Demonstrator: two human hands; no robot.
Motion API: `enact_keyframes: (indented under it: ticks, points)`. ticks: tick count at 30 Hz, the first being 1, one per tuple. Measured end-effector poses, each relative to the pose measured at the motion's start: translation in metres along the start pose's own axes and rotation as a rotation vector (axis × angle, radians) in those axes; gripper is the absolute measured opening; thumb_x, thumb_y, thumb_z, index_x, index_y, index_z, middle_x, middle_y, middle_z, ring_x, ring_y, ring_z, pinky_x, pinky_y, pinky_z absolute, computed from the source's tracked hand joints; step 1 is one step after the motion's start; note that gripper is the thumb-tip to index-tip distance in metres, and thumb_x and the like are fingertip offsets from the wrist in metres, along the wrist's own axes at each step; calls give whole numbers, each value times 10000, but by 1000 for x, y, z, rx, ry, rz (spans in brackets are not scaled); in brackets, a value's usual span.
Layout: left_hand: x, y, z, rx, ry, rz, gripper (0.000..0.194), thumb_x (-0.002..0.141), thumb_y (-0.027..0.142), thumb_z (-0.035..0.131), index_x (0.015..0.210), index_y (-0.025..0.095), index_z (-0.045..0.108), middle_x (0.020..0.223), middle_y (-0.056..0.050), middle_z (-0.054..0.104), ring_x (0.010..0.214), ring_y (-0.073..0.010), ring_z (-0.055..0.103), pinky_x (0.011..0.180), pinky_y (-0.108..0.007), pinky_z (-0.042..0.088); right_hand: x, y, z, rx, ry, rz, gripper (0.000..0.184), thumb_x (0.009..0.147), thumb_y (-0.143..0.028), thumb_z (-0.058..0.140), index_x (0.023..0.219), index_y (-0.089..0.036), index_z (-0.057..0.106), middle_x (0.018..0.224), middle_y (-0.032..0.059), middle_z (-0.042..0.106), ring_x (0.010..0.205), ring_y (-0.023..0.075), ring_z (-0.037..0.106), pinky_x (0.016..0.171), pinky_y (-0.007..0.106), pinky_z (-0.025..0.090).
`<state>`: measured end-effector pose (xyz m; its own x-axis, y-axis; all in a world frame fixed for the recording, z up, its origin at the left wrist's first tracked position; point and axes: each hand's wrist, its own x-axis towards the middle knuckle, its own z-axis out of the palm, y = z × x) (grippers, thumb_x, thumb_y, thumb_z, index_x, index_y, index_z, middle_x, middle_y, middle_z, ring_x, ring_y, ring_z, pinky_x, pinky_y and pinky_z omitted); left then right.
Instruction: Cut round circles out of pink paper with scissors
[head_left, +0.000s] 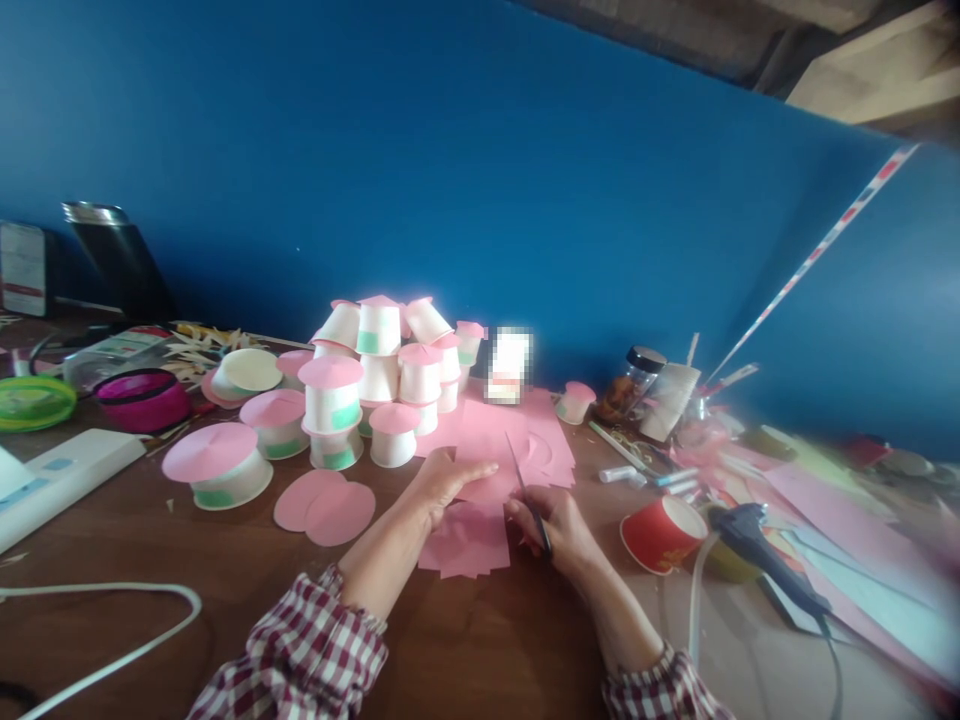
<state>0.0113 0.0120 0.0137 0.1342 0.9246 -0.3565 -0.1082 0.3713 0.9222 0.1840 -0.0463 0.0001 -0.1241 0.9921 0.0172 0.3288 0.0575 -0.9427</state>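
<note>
Pinched in my left hand is a sheet of pink paper, thumb lying on top of it. My right hand grips a pair of scissors, whose blades point up and away at the sheet's right edge. Below the held sheet lies a stack of pink paper squares. More pink paper lies behind, with a curved line or cut on it. Two pink paper discs overlap on the table left of my left forearm.
White paper cups with pink tops are piled at the back left. A red paper cup and a glue gun lie at right. A power strip and white cable are at left. A jar stands near the blue wall.
</note>
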Motion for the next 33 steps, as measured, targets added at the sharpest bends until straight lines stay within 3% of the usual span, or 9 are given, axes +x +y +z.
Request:
enact_keyframes:
  ticks: [22, 33]
  points:
    - [0, 5, -5, 0, -67, -18, 584, 468, 409, 828, 892, 127, 543, 766, -76, 628, 703, -260, 633, 430, -305, 495, 1, 5, -2, -48, 5, -35, 250, 792, -370, 638, 682, -149, 601, 441, -74, 427, 358, 69, 398, 415, 198, 415]
    - [1, 4, -8, 1, -48, -17, 622, 437, 402, 842, 919, 114, 575, 782, -100, 668, 740, -262, 647, 490, -289, 501, 1, 4, -2, -76, 16, -40, 312, 781, -442, 631, 667, -154, 601, 431, -64, 429, 359, 82, 404, 402, 207, 382]
